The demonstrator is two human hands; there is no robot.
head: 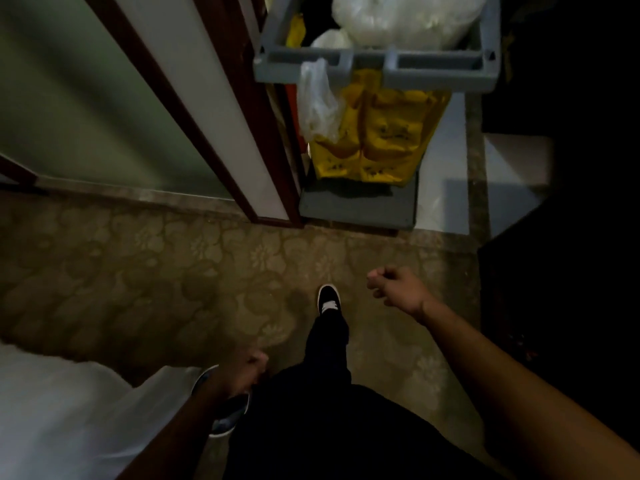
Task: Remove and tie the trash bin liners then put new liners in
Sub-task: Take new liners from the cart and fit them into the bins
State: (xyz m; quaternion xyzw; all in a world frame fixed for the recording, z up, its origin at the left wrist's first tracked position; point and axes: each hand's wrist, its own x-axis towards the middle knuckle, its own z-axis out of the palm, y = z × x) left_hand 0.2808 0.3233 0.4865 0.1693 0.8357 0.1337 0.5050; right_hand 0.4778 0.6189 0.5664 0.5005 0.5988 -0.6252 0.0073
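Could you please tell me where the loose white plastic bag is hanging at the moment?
In the head view, upper middle, the white plastic bag hangs from the left front corner of the cart's grey frame, against the yellow bag.

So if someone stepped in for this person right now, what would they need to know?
Right hand: fingers curled, holding nothing.
Left hand: curled, too blurred to tell if it holds anything.
Full white bags sit in the grey cart ahead at the doorway; a clear bag hangs off its rail.
No trash bin in view, so what's done and what's left is unclear.
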